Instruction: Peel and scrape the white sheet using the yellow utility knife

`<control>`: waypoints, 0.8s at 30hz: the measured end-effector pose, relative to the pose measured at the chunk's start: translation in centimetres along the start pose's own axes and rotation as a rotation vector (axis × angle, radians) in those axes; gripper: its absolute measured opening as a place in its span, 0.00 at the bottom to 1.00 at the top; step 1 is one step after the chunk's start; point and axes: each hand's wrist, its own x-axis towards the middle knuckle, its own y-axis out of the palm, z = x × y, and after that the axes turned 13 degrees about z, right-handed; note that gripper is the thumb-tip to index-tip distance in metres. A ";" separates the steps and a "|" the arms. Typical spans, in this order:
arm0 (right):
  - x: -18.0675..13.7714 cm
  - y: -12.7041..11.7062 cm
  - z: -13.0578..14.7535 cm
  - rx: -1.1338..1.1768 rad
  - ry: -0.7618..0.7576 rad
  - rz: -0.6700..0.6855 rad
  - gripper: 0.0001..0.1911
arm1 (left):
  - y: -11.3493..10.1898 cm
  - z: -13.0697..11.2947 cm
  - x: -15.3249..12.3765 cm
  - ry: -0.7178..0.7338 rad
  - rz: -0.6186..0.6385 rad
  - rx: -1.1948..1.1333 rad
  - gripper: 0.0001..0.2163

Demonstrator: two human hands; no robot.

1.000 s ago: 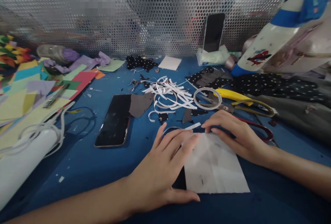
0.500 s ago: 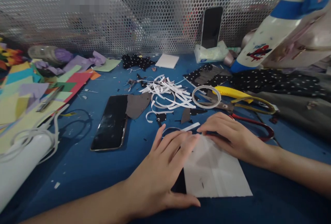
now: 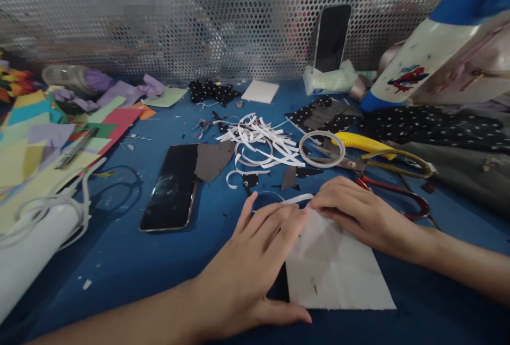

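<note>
A white sheet (image 3: 342,276), paper-like and faintly creased, lies flat with a black piece (image 3: 280,285) showing past its left edge. My left hand (image 3: 255,260) rests open across that left side, fingers stretched and index fingertip at the sheet's top edge. Right beside that fingertip, my right hand (image 3: 354,209) has its fingertips pinched together over the top edge; what they grip is hidden. A narrow white strip (image 3: 298,199) curves out just beyond the fingers, its right end meeting my right hand.
Beyond my hands lie curled white paper strips (image 3: 265,140), a tape roll (image 3: 322,149) and scissors (image 3: 354,164) beside a yellow-handled tool (image 3: 364,144). A phone (image 3: 171,188) lies left. Coloured papers (image 3: 43,143) and a white cylinder with cable (image 3: 40,249) fill the far left; a bottle (image 3: 422,52) stands right.
The narrow white strip beyond my fingers has shifted slightly right and now bends. My hands stay nearly in place at the sheet's top edge; the view has moved a little.
</note>
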 end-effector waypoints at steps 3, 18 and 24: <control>0.0 0.0 0.1 -0.003 -0.003 0.001 0.15 | -0.1 0.0 0.0 -0.005 0.014 0.004 0.50; 0.2 -0.1 0.2 -0.010 0.024 0.006 0.15 | 0.0 0.0 -0.1 -0.013 0.034 0.011 0.50; 0.4 -0.2 0.6 -0.056 0.006 -0.015 0.14 | 0.0 0.0 0.1 -0.014 0.024 0.022 0.50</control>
